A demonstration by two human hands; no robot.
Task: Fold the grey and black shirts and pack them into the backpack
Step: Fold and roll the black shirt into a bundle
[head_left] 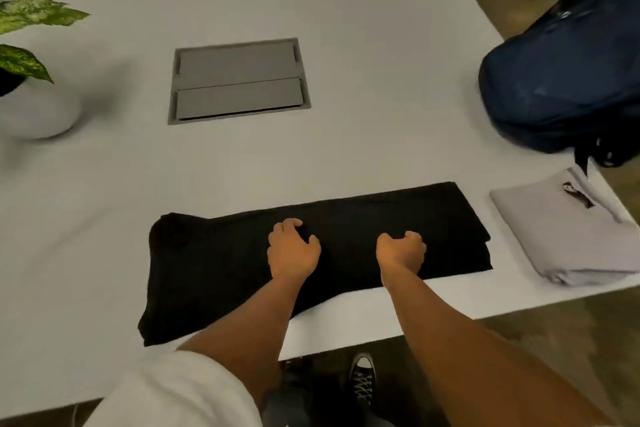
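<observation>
Black shirt (363,218): a long folded strip on the bench (346,10), under both hands.
Left hand (292,250): fingers curled, pinching the cloth.
Right hand (401,251): fist-like, fingers curled into the cloth.
Grey shirt (554,232): folded, right of the right hand.
Backpack (561,80): dark blue, beyond the grey shirt, far right.

black shirt (381,218): matt cloth | table (346,10): smooth matt | backpack (561,80): woven fabric
</observation>
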